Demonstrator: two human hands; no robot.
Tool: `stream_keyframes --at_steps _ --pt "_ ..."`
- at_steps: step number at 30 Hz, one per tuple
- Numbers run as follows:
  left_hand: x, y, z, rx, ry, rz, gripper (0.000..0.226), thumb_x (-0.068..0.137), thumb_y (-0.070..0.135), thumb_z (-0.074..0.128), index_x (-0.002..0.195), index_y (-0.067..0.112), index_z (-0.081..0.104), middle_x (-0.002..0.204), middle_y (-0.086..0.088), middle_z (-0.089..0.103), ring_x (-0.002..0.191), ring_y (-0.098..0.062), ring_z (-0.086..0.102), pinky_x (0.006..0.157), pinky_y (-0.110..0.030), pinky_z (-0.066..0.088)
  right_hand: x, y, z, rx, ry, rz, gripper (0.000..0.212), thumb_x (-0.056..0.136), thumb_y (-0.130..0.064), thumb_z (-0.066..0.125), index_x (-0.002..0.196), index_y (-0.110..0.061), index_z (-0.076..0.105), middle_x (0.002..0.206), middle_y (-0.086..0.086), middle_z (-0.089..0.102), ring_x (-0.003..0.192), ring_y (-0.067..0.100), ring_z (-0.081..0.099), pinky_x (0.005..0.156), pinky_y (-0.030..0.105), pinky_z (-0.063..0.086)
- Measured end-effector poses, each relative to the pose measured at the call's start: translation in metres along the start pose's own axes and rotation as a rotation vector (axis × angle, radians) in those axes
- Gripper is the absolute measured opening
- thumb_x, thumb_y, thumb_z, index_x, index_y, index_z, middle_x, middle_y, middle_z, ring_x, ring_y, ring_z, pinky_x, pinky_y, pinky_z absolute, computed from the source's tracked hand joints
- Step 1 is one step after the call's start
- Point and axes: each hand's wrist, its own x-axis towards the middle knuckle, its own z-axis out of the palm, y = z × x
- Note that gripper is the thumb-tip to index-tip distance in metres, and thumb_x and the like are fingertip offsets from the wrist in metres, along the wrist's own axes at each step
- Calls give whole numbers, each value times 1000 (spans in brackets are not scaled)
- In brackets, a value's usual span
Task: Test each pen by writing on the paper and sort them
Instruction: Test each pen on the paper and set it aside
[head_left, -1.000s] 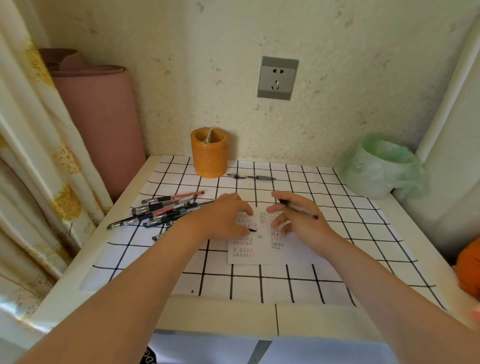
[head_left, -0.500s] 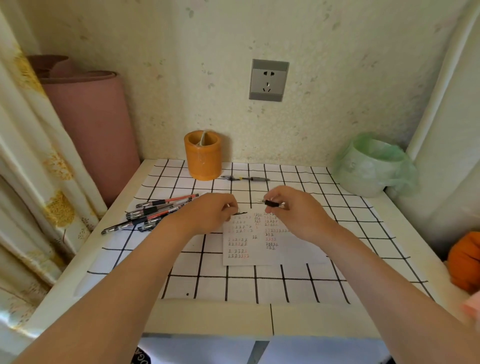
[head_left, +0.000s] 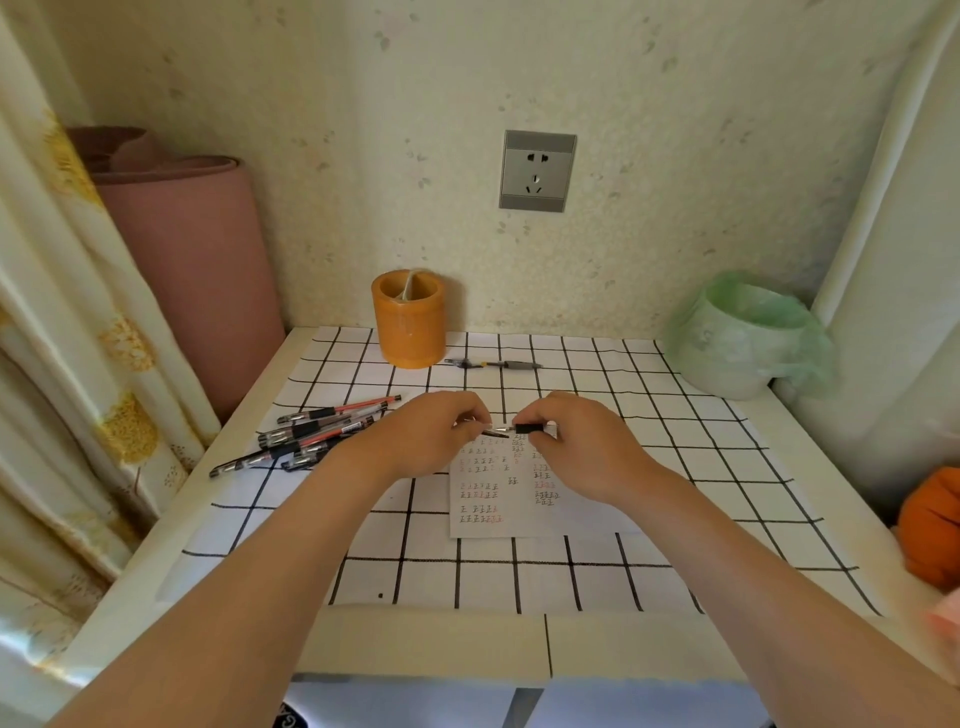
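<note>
We are holding a pen in the air just above the far edge of the paper, level, its axis running left to right. It is looking light, stiff and smooth; the black grip section is the surest place to pinch. The right hand is closed on the barrel at that dark section, fingertips curled over it. The left hand is pinching a small dark piece at the tip end, probably the cap, though we cannot tell for certain. Both wrists are raised, forearms converging from the near edge of the table. We are judging this as capping or uncapping; a light straight pull or push should do. The pile of pens is lying left of the paper, one pen apart by the orange cup.
</note>
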Motion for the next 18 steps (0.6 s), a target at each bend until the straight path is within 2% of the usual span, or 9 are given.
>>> stream_keyframes --at_steps 3,5,7,9,10,12,15,16,18 --pt "-2 5 0 -31 -12 6 14 99 28 52 108 32 63 94 18 61 84 0 56 66 -13 39 0 -1 4 55 -17 -16 25 95 -20 59 113 -33 70 104 -17 63 79 -4 52 74 19 39" --pt "-2 6 0 -101 -7 1 12 97 27 57 104 32 64 89 14 63 78 -1 58 66 -17 45 1 -2 6 80 -26 -32 26 96 -18 57 114 -32 69 103 -16 64 73 -7 48 70 18 35" --pt "-2 8 0 -200 20 -23 8 93 26 63 100 31 63 84 8 69 73 -6 64 70 -27 54 2 -4 6 70 -45 -46 29 97 -17 53 118 -31 67 107 -16 64 77 -5 49 70 19 36" --pt "-1 11 0 -283 46 -47 6 91 25 67 95 24 63 80 5 73 67 -9 67 73 -30 55 2 -9 6 20 -83 -85 30 96 -15 47 117 -28 65 104 -12 64 83 2 51 71 24 41" --pt "-1 13 0 -322 48 -55 6 91 24 68 93 19 65 79 5 74 65 -9 67 73 -30 55 1 -12 6 -22 -98 -113 27 94 -19 45 112 -27 63 98 -9 63 82 8 53 70 29 43" --pt "-2 18 -1 -387 34 -76 10 90 23 69 92 13 68 79 3 76 65 -10 68 74 -27 56 0 -18 6 -103 -104 -142 22 89 -37 39 97 -26 56 82 -8 59 74 13 53 63 34 42" --pt "-5 20 -4 -403 -3 -108 18 92 29 65 91 12 71 77 1 74 67 -6 66 60 -13 47 2 -26 8 -172 -105 -107 49 84 -67 30 87 -29 60 69 -8 61 64 8 57 57 31 43" --pt "-6 20 -6 -390 -28 -108 23 94 33 61 91 13 71 76 0 73 67 -5 66 57 -10 44 4 -28 8 -208 -105 -99 57 81 -73 28 85 -30 65 64 -7 62 61 7 57 56 30 45" --pt "-8 18 -11 -370 -43 -105 29 97 37 54 91 17 73 78 5 72 71 -4 66 62 -14 43 10 -31 9 -265 -80 -87 63 84 -73 29 71 -24 67 55 -4 59 54 9 55 54 30 44"
